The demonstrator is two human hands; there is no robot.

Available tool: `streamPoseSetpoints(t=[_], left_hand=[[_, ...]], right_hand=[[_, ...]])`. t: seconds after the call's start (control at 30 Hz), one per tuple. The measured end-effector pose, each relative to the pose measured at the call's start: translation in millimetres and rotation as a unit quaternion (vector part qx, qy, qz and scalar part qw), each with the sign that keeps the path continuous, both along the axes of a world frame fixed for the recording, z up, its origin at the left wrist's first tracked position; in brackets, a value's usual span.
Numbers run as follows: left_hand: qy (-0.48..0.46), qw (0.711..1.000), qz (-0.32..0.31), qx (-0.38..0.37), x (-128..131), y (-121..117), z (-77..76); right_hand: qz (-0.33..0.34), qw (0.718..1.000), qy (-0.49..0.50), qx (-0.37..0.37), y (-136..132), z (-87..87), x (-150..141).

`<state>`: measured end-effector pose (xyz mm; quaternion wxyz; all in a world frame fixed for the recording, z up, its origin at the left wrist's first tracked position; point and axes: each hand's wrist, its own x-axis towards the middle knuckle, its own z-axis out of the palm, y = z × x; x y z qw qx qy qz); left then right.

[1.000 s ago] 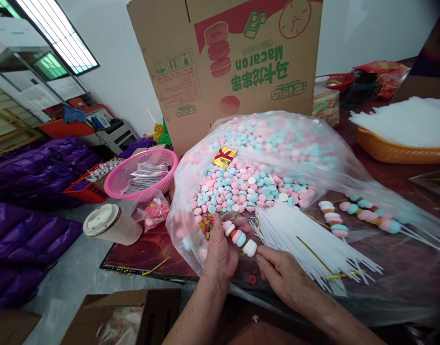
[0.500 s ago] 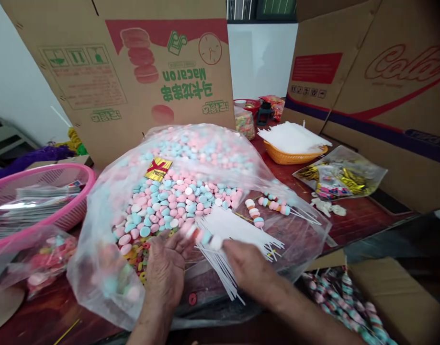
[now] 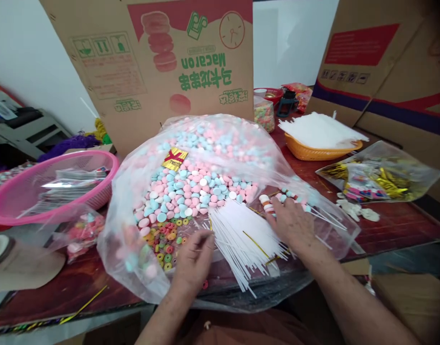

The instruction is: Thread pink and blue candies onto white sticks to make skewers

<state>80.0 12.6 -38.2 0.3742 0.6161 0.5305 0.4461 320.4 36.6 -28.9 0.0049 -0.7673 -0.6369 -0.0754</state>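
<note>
Cardboard boxes behind — left hand (image 3: 194, 254) pinches a white stick (image 3: 220, 239); right hand (image 3: 293, 225) lies flat, seemingly open, over skewered candies (image 3: 268, 203).

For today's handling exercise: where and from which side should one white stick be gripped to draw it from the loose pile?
Probably grip a white stick at its near, fanned-out end, coming from the left hand side: tips there spread apart, while far ends lie packed by the candies.

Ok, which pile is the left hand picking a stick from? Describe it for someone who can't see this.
Start at the big clear plastic bag of pink and blue candies in front of the Macaron box. At the bag's near, open end lies a fan of thin white sticks, between the left hand and right hand. Unlike the finished candy skewers beyond, these sticks are bare.
</note>
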Motion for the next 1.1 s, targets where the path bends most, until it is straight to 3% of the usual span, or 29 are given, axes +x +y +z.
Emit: streamPoseSetpoints(t=[0.07, 0.13, 0.2, 0.3, 0.43, 0.6, 0.7, 0.83, 0.97, 1.1], left_hand=[[0.132, 0.984, -0.105, 0.060, 1.0, -7.0, -1.5], [0.236, 0.948, -0.188, 0.098, 2.0, -12.2, -4.7], [0.301, 0.920, -0.226, 0.110, 1.9, -14.6, -8.4], [0.341, 0.901, -0.245, 0.109, -1.0, -15.1, -12.3], [0.345, 0.896, -0.254, 0.115, -2.5, -14.0, -13.6], [0.361, 0.882, -0.268, 0.139, 7.5, -12.0, -11.6], [0.355, 0.892, -0.245, 0.135, 5.6, -9.1, -10.9], [0.319, 0.928, -0.145, 0.128, -11.4, 2.1, -9.9], [0.347, 0.930, -0.047, 0.113, -21.3, 31.0, 0.9], [0.416, 0.909, 0.002, 0.010, -3.6, 70.3, 16.1]], right_hand=[[0.006, 1.000, -0.011, -0.029, 13.1, -5.1, 12.0], [0.017, 0.999, -0.025, -0.045, 24.2, -13.3, 33.6], [0.020, 0.998, -0.049, -0.033, 29.9, -21.7, 54.3], [0.006, 0.996, -0.090, 0.012, 26.2, -27.5, 68.4], [0.014, 0.995, -0.090, 0.038, 13.5, -17.7, 50.5], [0.138, 0.983, 0.069, -0.096, 6.8, -7.9, -2.4], [0.147, 0.980, 0.092, -0.101, 0.2, -9.9, -29.9], [0.175, 0.974, 0.113, -0.088, -9.2, -7.2, -46.0], [0.201, 0.958, 0.198, -0.050, -4.7, 2.3, -34.9], [0.247, 0.928, 0.280, -0.018, 12.1, 10.5, -19.1]])
